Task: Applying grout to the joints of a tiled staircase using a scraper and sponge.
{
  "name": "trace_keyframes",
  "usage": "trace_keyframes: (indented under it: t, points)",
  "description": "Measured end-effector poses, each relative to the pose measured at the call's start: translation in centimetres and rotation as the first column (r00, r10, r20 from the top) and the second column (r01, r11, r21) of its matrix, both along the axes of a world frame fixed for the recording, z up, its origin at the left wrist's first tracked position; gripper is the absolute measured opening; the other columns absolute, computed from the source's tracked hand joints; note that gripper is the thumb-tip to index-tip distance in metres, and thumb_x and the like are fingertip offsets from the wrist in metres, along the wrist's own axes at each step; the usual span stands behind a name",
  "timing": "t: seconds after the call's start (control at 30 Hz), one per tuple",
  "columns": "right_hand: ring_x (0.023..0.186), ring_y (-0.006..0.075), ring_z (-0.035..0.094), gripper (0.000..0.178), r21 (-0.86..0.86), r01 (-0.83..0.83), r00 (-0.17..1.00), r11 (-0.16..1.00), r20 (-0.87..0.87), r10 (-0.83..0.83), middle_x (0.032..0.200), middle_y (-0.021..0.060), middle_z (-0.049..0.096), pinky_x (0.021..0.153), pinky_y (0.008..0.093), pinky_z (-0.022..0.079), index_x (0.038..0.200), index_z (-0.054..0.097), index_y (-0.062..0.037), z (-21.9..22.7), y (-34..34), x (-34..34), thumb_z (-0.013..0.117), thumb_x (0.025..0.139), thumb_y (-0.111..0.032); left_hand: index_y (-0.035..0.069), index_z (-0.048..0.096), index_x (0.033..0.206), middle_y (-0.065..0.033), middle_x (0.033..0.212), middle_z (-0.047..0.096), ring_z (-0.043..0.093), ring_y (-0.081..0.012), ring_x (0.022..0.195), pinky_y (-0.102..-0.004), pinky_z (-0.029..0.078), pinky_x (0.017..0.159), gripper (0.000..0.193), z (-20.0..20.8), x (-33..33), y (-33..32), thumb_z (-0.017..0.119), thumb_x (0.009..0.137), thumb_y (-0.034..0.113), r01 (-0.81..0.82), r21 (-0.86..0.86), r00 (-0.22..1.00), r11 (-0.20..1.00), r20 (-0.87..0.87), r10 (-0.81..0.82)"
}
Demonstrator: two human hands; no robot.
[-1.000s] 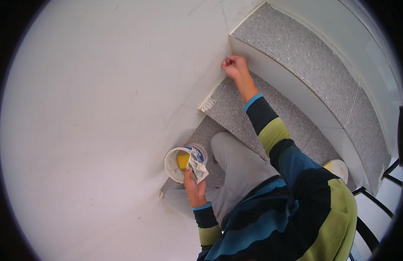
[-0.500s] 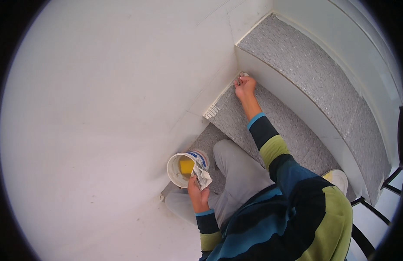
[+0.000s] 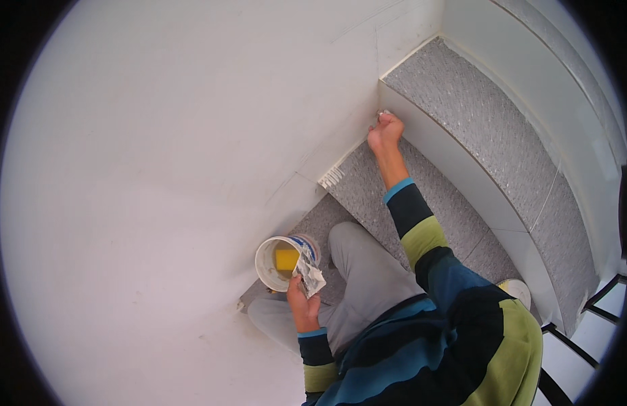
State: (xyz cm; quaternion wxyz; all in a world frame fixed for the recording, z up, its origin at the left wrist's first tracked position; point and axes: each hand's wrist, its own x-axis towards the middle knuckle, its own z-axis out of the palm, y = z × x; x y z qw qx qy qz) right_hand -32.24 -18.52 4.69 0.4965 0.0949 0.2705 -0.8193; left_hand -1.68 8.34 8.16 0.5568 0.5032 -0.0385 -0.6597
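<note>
My left hand (image 3: 303, 301) is closed on a thin flat piece smeared with white paste (image 3: 310, 277), its exact kind unclear. It is beside a white bucket (image 3: 260, 262) in which a yellow sponge (image 3: 285, 259) lies. My right hand (image 3: 386, 132) reaches up to the corner where the white wall meets the riser above a grey speckled step (image 3: 374, 179). Its fingers are pinched together; whatever they may hold is too small or hidden to name. White paste strokes (image 3: 331, 177) mark the step's edge along the wall.
A higher speckled step (image 3: 455, 95) curves to the right above a pale riser (image 3: 455, 152). By my right elbow sits a round pale lid or container (image 3: 515, 291), partly covered by my sleeve. Dark railing bars (image 3: 577, 345) stand at the lower right.
My right hand has shifted slightly up from the step's back corner onto the wall and riser corner, its fingers turning. My left hand still holds the paste-smeared piece; the view has shifted a little.
</note>
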Motion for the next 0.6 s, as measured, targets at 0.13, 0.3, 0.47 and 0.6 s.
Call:
trace_keyframes:
  t: [0.13,0.3,0.47,0.6]
  points:
    - [0.118,0.0149,0.029,0.029,-0.117,-0.046,0.999,0.992,-0.034,0.042,0.112,-0.0014,0.045,0.103,0.0412,-0.003,0.097,0.047,-0.011,2.2,0.2,-0.5,0.051,0.069,-0.016,-0.001,0.046,0.114,-0.0101,0.102,0.059,0.061,-0.0196,0.087,-0.029,0.054,0.068,0.035,1.0,-0.9,-0.4,0.044,0.081,0.01,-0.046,-0.013,0.999,0.999,0.009,0.046]
    - [0.128,0.0166,0.017,0.03,-0.224,-0.032,0.995,0.974,-0.096,0.011,0.126,0.0057,0.04,0.103,0.0419,-0.009,0.1,0.041,-0.0041,6.4,0.1,-0.2,0.043,0.076,-0.022,-0.001,0.046,0.114,-0.0102,0.103,0.059,0.061,-0.02,0.087,-0.0294,0.053,0.069,0.035,1.3,-1.0,-0.4,0.044,0.081,0.009,-0.053,-0.028,0.999,0.998,-0.011,0.053]
    - [0.134,0.0185,0.009,0.049,-0.252,-0.001,0.991,0.968,-0.126,-0.031,0.14,0.0129,0.026,0.104,0.0408,-0.008,0.119,0.033,0.0008,11.4,1.5,-0.8,0.04,0.076,-0.023,-0.001,0.046,0.114,-0.0099,0.103,0.059,0.061,-0.0201,0.087,-0.0294,0.054,0.069,0.035,1.7,-1.3,-0.5,0.045,0.08,0.009,-0.072,-0.032,0.997,0.997,-0.042,0.071]
    - [0.132,0.023,0.018,0.066,-0.311,-0.105,0.945,0.945,-0.327,-0.003,0.138,0.0171,0.03,0.107,0.0442,0.002,0.134,0.016,0.0025,11.1,7.2,-0.3,0.043,0.081,-0.024,0.0,0.048,0.112,-0.0094,0.101,0.059,0.061,-0.0199,0.084,-0.0295,0.053,0.068,0.033,2.4,-1.8,0.4,0.046,0.08,0.01,-0.054,-0.061,0.995,0.997,-0.086,0.049]
